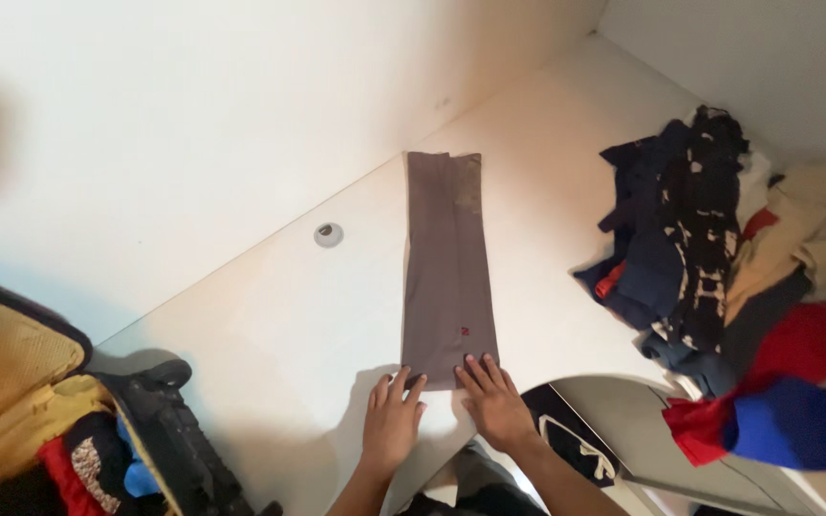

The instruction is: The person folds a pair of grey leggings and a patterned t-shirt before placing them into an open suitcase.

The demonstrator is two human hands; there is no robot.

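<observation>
Left hand: the left hand (392,419) lies palm down on the white table (270,315), fingers slightly spread and extended, their tips resting on the near edge of the folded grey garment (446,277); it grips nothing.

Right hand: the right hand (494,401) lies flat just beside the left, fingers a little apart and straight, pressing on the same near edge at its right corner (no pinch or clamp visible).

Grey garment: folded into a long narrow strip, it lies flat on the table and runs from the hands away toward the wall, with a small red mark near the close end and a paler patch at the far right corner.

Table: white, set into a corner between two pale walls, with a small round grey cable port (328,234) to the left of the strip, well apart from it.

Clothes pile: a loose heap of clothes (719,277) sits on the right of the table, dark blue, black-and-white patterned, tan, red and bright blue pieces tangled together, apart from the strip.

Suitcase: an open suitcase (21,382) with yellow lining stands at the lower left, holding red, blue and dark items.

Lower edge: a dark garment with white print (566,435) lies below the right wrist.
</observation>
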